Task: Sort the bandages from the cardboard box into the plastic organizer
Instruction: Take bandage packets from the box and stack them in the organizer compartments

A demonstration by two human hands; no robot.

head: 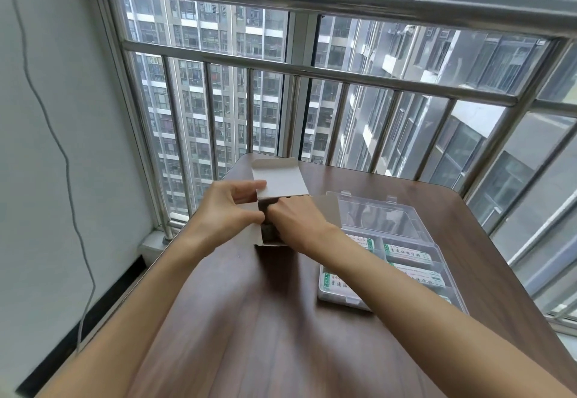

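Box [278, 198] stands open at the centre of the frame on the worktop [249, 319], top flap raised toward the window. The left hand [231, 207] pinches a side flap between thumb and fingers, holding the mouth wide; the right hand [296, 223] has its fingers curled down into the opening, and whether they have closed on a bandage cannot be told, since the tips are hidden inside. The organizer [437, 241] lies just right of the box, lid up, with several bandages [409, 255] in green-and-white wrappers already in its compartments. To do this step well, the person should probably keep the flap held back, pinch one pack firmly, draw it straight up clear of the card edge, then carry it right to an open compartment.
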